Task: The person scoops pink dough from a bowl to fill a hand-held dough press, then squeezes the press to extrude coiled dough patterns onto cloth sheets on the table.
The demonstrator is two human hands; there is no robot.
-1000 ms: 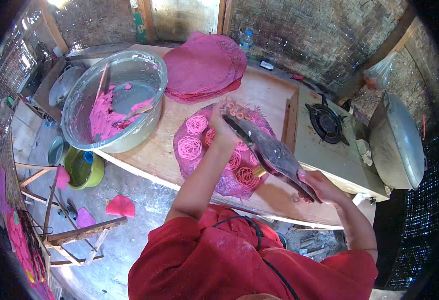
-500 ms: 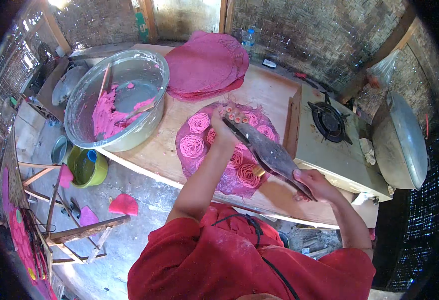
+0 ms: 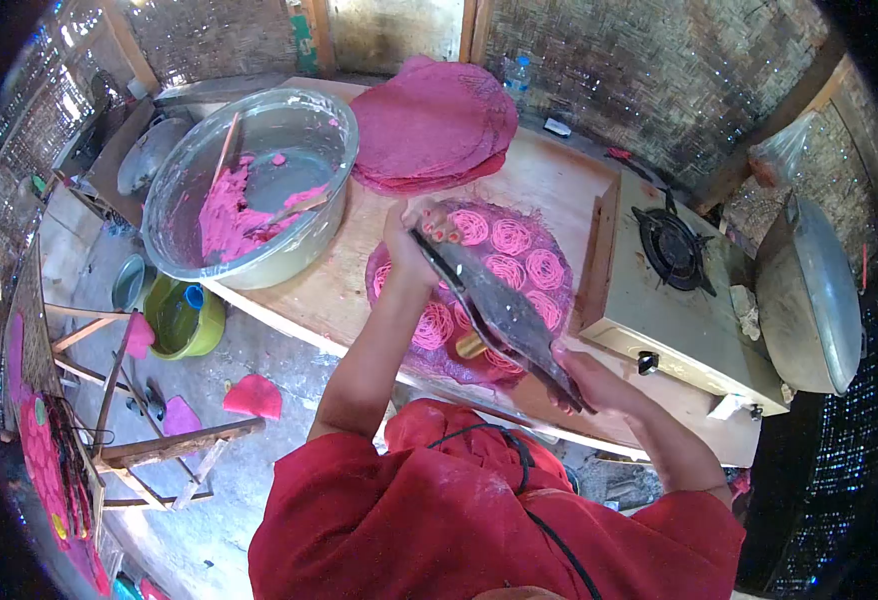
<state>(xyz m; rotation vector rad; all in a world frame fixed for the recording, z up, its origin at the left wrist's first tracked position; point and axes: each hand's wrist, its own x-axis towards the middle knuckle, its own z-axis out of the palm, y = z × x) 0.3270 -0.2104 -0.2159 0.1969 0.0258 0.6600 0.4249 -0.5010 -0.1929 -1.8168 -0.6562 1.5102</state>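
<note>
My left hand is closed around the upper left end of a dark two-board hand press. The other end sits in my right hand, fingers wrapped around it. Below the boards juts a short brass-coloured cylinder, held over a round purple mesh mat. On the mat lie several coiled nests of pink strands; the press and my left arm hide part of them.
At the left stands a big basin with pink dough and sticks. Behind the mat is a stack of pink round sheets. A gas stove and a large metal pan are at the right. A green bucket stands on the floor.
Both hands and the press have shifted left across the mat, taking the brass cylinder off the front right nest. More nests on the mat's right side now show. The view has shifted slightly.
</note>
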